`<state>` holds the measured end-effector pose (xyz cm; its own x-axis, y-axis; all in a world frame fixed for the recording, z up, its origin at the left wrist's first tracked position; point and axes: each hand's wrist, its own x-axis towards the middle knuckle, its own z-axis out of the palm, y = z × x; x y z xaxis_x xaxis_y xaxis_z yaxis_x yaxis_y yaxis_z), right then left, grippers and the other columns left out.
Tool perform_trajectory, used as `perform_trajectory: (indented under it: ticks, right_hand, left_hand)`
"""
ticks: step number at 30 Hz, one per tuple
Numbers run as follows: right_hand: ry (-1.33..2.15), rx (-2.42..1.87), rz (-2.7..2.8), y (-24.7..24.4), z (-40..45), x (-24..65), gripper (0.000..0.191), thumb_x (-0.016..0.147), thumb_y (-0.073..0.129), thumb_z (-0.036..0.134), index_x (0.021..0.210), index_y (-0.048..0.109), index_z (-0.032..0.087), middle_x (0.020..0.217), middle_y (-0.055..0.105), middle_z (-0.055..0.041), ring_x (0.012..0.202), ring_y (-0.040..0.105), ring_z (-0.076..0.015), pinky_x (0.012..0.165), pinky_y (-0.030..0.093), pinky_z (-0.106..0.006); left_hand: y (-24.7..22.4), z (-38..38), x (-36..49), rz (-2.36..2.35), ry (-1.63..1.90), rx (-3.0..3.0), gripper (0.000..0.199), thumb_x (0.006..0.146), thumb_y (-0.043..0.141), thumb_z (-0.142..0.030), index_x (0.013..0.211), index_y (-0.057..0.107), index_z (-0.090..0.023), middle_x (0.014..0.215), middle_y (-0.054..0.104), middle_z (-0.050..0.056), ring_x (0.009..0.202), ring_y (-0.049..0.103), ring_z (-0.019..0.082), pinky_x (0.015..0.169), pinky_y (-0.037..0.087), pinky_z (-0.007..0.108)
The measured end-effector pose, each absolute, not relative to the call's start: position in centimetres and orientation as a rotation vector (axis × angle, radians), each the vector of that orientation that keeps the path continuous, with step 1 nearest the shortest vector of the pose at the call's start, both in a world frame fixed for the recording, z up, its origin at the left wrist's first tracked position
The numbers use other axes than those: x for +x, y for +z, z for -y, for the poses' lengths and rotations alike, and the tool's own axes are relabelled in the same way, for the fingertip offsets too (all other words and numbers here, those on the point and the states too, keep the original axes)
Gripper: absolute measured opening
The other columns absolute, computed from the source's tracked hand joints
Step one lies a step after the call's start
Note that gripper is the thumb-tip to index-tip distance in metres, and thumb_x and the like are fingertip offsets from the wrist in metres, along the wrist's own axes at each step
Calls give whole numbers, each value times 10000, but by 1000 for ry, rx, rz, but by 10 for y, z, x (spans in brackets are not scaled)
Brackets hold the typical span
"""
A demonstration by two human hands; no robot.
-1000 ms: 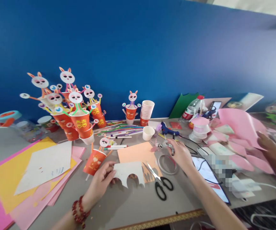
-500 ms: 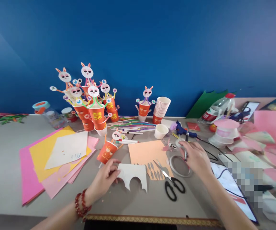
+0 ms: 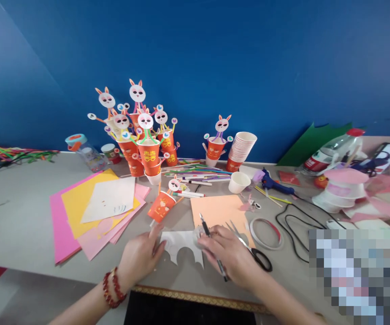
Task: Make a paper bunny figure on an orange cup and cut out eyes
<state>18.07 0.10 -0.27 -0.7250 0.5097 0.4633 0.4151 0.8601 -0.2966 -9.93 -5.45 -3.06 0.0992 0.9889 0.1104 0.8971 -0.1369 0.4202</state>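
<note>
A cut white paper (image 3: 181, 239) with rounded notches along its near edge lies in front of me. My left hand (image 3: 140, 255) holds its left edge, thumb on the sheet and index finger stretched along the side. Over the right end, my right hand (image 3: 230, 253) grips a black pen (image 3: 220, 266), tilted, together with a small pale round object (image 3: 199, 237) against the paper; its kind is unclear. Black-handled scissors (image 3: 260, 259) lie partly hidden behind my right hand. Beyond the hands rests an orange paper sheet (image 3: 215, 207), its near part covered.
A tilted red cup with a rabbit face (image 3: 162, 205) stands behind my left hand. Several rabbit cups (image 3: 147, 153) are stacked at the back left. Coloured paper (image 3: 66, 225) lies left. A tape roll (image 3: 265, 234), glue gun (image 3: 277, 185) and black cable (image 3: 292, 225) lie right.
My right hand has come left from beside the tape roll to the white paper, carrying the pen and the pale round object. The view has shifted slightly right.
</note>
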Motion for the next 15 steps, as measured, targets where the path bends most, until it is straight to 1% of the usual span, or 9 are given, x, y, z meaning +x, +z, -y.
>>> perform_trajectory:
  ticks: [2, 3, 5, 7, 8, 9, 11, 13, 15]
  right_hand:
    - [213, -623, 2505, -6, -2, 170, 166, 926, 512, 121, 1044, 608, 187, 706, 615, -27, 718, 526, -197, 670, 442, -299]
    - [199, -610, 2509, -8, -2, 165, 143, 927, 511, 121, 1012, 606, 187, 693, 607, -20, 714, 523, -193, 667, 436, -292]
    - [170, -591, 2517, -10, -1, 155, 117, 926, 502, 120, 933, 593, 193, 678, 595, -9, 714, 522, -187, 653, 424, -276]
    - [150, -576, 2530, -13, 0, 146, 131, 927, 484, 121, 874, 575, 198, 674, 586, -5, 717, 519, -184, 638, 413, -267]
    - [143, -564, 2538, -14, 0, 142, 137, 930, 477, 125, 863, 571, 199, 680, 588, -6, 716, 518, -182, 637, 412, -267]
    - [136, -552, 2541, -16, 1, 139, 141, 931, 474, 129, 856, 570, 200, 682, 589, -7, 710, 515, -181, 635, 411, -268]
    - [129, -538, 2526, -20, 1, 136, 135, 929, 478, 131, 865, 574, 202, 676, 592, -5, 699, 515, -182, 637, 418, -271]
    - [153, -513, 2501, -22, 0, 137, 113, 924, 495, 131, 937, 585, 198, 717, 624, -17, 732, 539, -192, 676, 447, -285]
    - [218, -529, 2459, -21, -2, 141, 150, 918, 525, 142, 1049, 577, 193, 846, 672, -54, 818, 575, -211, 743, 480, -314]
  left_hand:
    - [-24, 56, -97, -1857, 593, 2213, 298, 920, 511, -346, 1194, 567, -243, 952, 712, 64, 819, 701, 241, 670, 530, 292]
    - [-20, 56, -95, -1788, 637, 2251, 304, 912, 533, -349, 1194, 572, -243, 1063, 700, 80, 923, 694, 253, 740, 549, 309]
    - [-14, 54, -90, -1572, 699, 2323, 415, 886, 592, -356, 1277, 525, -234, 1225, 646, 102, 1104, 639, 269, 892, 544, 345]
    - [-13, 49, -84, -1390, 717, 2379, 588, 859, 643, -360, 1384, 424, -210, 1326, 589, 134, 1218, 572, 284, 998, 505, 386]
    - [-15, 47, -82, -1336, 724, 2400, 637, 852, 654, -349, 1411, 388, -199, 1353, 570, 149, 1248, 549, 294, 1025, 489, 412]
    - [-18, 44, -80, -1298, 730, 2415, 646, 850, 656, -328, 1416, 376, -194, 1358, 566, 157, 1259, 539, 301, 1037, 480, 436]
    - [-24, 39, -79, -1267, 744, 2413, 613, 851, 647, -280, 1401, 390, -196, 1331, 586, 157, 1241, 553, 303, 1033, 482, 459]
    - [-29, 37, -80, -1283, 767, 2377, 593, 856, 636, -243, 1396, 395, -204, 1315, 596, 150, 1224, 566, 296, 1026, 488, 458]
    - [-31, 38, -84, -1318, 792, 2333, 598, 868, 628, -239, 1411, 377, -216, 1336, 582, 146, 1237, 557, 291, 1039, 477, 458]
